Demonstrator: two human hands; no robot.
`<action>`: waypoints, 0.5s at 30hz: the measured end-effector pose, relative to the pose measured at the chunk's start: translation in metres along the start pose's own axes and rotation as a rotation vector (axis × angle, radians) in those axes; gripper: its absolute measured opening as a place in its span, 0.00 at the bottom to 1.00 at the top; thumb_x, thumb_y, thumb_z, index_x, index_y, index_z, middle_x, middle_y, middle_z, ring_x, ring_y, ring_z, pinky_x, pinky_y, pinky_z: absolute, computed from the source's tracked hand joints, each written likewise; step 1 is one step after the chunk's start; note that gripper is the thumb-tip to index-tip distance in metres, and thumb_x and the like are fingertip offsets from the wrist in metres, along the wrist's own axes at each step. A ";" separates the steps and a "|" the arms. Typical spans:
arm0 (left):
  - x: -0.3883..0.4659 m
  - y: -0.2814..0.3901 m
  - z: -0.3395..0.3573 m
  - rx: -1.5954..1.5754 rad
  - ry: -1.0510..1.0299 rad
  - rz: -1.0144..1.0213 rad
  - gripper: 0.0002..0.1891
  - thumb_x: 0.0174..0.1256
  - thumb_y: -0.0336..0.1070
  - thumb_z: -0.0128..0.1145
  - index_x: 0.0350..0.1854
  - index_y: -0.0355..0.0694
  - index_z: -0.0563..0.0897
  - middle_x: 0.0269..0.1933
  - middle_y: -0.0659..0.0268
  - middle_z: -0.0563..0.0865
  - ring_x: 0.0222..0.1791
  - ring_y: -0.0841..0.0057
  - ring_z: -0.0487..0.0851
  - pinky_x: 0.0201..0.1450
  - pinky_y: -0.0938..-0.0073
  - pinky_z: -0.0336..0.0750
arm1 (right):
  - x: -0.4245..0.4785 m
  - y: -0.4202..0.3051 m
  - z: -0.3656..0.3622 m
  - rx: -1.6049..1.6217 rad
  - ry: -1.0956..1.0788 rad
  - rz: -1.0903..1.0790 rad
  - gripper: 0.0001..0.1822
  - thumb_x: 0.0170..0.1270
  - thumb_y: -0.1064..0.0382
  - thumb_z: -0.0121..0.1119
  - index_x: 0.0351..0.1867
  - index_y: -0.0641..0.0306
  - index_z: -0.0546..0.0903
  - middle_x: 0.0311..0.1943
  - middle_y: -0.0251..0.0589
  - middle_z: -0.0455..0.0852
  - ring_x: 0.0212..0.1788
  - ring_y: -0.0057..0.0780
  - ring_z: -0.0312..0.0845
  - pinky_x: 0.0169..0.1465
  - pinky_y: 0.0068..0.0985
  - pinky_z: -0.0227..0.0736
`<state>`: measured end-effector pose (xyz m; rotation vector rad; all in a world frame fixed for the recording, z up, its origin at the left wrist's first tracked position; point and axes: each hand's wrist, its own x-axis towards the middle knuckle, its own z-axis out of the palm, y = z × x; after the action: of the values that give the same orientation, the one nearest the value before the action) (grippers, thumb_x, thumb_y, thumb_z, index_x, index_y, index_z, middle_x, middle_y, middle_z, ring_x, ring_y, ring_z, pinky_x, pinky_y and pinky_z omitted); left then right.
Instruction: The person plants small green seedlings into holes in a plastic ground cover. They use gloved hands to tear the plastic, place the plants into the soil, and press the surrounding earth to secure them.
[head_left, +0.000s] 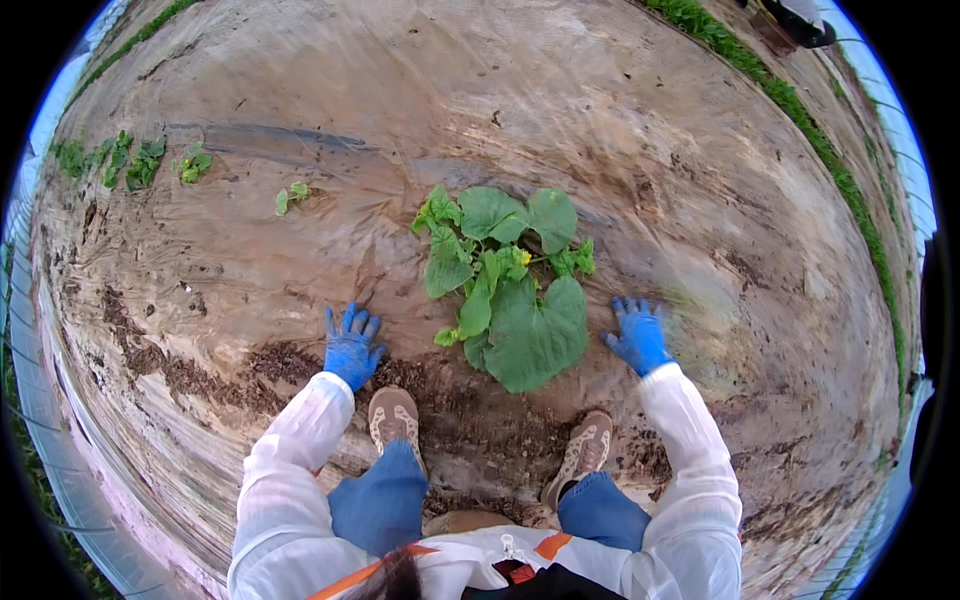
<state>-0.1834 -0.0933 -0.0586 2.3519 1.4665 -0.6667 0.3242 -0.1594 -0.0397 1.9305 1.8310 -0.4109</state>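
A leafy cucurbit plant (536, 330) with broad green leaves and a small yellow flower (526, 257) grows through the soil-stained plastic film (480, 142) in front of me. My left hand (352, 349), in a blue glove, is to the left of the plant, palm down with fingers spread over the film. On the plant's other side, my right hand (639, 335) is likewise gloved in blue, its fingers apart. Neither hand holds anything or touches the leaves. Whether the palms press on the film, I cannot tell.
My shoes (394, 420) stand on the film, beside dark loose soil and plant debris (495, 409). Smaller plants (146, 163) form a row at the left. A green strip of weeds (825, 142) runs along the right. Part of another person (802, 22) shows at the upper right.
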 end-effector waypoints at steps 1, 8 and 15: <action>-0.003 0.000 0.009 -0.002 -0.018 0.003 0.39 0.61 0.52 0.58 0.74 0.49 0.60 0.75 0.58 0.59 0.77 0.56 0.49 0.74 0.37 0.38 | -0.006 0.002 0.018 0.004 -0.009 -0.076 0.40 0.58 0.43 0.60 0.70 0.58 0.65 0.69 0.48 0.65 0.71 0.50 0.56 0.70 0.54 0.52; -0.026 0.001 -0.055 -0.183 -0.122 -0.078 0.37 0.64 0.60 0.52 0.73 0.51 0.61 0.73 0.60 0.64 0.76 0.59 0.54 0.73 0.37 0.41 | -0.109 -0.012 -0.045 0.536 0.363 -0.280 0.29 0.62 0.57 0.58 0.66 0.58 0.70 0.62 0.54 0.73 0.64 0.50 0.69 0.67 0.37 0.64; -0.094 0.003 -0.052 -0.500 0.115 0.089 0.33 0.65 0.61 0.53 0.67 0.45 0.72 0.64 0.53 0.76 0.67 0.57 0.71 0.72 0.44 0.52 | -0.414 0.023 0.107 0.578 -0.066 0.414 0.30 0.62 0.50 0.59 0.64 0.60 0.73 0.59 0.54 0.77 0.63 0.51 0.71 0.65 0.37 0.65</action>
<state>-0.2037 -0.1416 0.0353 2.0697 1.3683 -0.1185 0.3243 -0.5704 0.0793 2.5613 1.3007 -0.9208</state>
